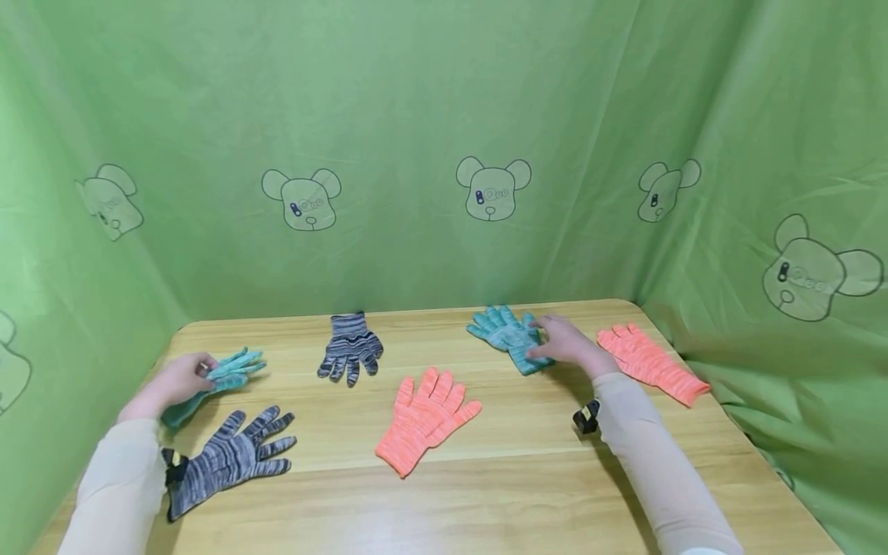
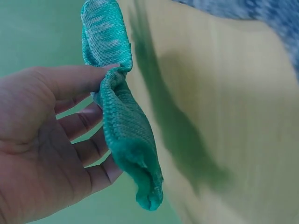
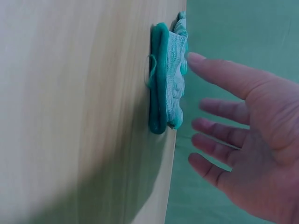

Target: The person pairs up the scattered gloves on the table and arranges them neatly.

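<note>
On the left side, my left hand point(image 1: 182, 379) pinches a teal knit glove point(image 2: 126, 116) between thumb and fingers. The glove is lifted, and its shadow falls on the wood in the left wrist view. Across the table, a second teal glove point(image 1: 509, 333) lies flat near the back edge, its cuff toward me. Over that cuff hovers my right hand point(image 1: 565, 339), fingers spread and slightly bent. A gap shows between these fingertips and the glove in the right wrist view point(image 3: 170, 79).
A grey-striped glove point(image 1: 232, 460) lies below my left hand, another grey-striped glove point(image 1: 351, 351) near the back edge. One coral glove point(image 1: 426, 420) lies mid-table, another coral glove point(image 1: 648, 362) by the right edge. Green curtain point(image 1: 402, 254) surrounds the wooden table point(image 1: 333, 509).
</note>
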A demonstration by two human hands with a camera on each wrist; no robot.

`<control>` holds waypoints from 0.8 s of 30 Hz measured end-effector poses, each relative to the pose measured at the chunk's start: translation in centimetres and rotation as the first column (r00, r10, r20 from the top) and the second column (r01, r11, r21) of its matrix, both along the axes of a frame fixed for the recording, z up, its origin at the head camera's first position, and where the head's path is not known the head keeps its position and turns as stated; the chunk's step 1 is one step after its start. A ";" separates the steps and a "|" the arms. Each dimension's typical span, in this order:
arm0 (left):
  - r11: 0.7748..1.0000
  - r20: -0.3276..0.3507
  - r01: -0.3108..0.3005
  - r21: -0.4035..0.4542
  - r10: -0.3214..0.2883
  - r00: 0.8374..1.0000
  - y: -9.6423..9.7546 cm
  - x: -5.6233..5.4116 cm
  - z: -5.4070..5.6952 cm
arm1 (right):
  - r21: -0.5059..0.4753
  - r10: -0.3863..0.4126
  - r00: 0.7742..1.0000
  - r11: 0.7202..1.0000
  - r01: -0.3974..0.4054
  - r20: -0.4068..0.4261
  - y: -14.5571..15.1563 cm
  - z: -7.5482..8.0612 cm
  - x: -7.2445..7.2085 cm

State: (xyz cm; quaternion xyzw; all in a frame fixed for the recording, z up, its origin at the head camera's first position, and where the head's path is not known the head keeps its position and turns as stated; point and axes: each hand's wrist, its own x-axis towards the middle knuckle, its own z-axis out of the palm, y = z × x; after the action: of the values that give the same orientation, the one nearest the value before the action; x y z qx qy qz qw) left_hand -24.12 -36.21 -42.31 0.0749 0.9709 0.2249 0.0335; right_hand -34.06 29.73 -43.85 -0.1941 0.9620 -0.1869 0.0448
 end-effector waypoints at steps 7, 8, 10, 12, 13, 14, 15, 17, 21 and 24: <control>1.000 -0.045 -0.026 -0.013 0.026 0.999 0.1 0.3 1.5 | -0.002 0.051 0.998 0.999 -0.051 -0.034 0.2 -0.1 0.0; 0.999 -0.048 -0.030 -0.013 0.029 0.998 0.0 0.4 1.7 | -0.004 0.056 0.998 0.998 -0.056 -0.027 0.2 -0.1 0.0; 0.999 -0.055 -0.035 -0.011 0.034 0.998 -0.1 0.5 2.1 | -0.008 0.060 0.998 0.998 -0.060 -0.008 0.3 -0.3 0.0; 0.999 -0.064 -0.038 -0.013 0.037 0.997 -0.1 0.6 2.4 | -0.011 0.067 0.998 0.998 -0.067 0.012 0.4 -0.4 0.1; 0.999 -0.064 -0.041 -0.014 0.040 0.997 -0.1 0.7 2.5 | -0.016 0.065 0.997 0.998 -0.064 0.028 0.4 -0.4 0.1; 0.999 -0.067 -0.042 -0.016 0.041 0.997 -0.1 0.7 2.6 | -0.015 0.066 0.997 0.998 -0.065 0.039 0.5 -0.4 0.2; 0.999 -0.068 -0.042 -0.017 0.041 0.997 -0.2 0.8 2.7 | -0.013 0.067 0.997 0.998 -0.067 0.048 0.5 -0.4 0.2; 0.999 -0.076 -0.043 -0.017 0.041 0.996 -0.1 0.9 2.9 | -0.008 0.068 0.995 0.998 -0.067 0.067 0.5 -0.5 0.2; 0.999 -0.087 -0.045 -0.014 0.044 0.995 -0.1 1.1 3.2 | 0.007 0.060 0.993 0.998 -0.061 0.100 0.6 -0.7 0.1; 0.999 -0.099 -0.047 -0.012 0.045 0.994 0.1 1.2 3.4 | 0.016 0.053 0.992 0.998 -0.055 0.115 0.6 -0.8 0.0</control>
State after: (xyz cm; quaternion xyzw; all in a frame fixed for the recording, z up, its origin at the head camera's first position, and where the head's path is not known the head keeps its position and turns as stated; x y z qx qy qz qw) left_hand -22.92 -36.10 -38.91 0.0632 0.9744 0.2149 -0.0193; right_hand -34.03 30.38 -44.63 -0.2088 0.9539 -0.1871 0.1070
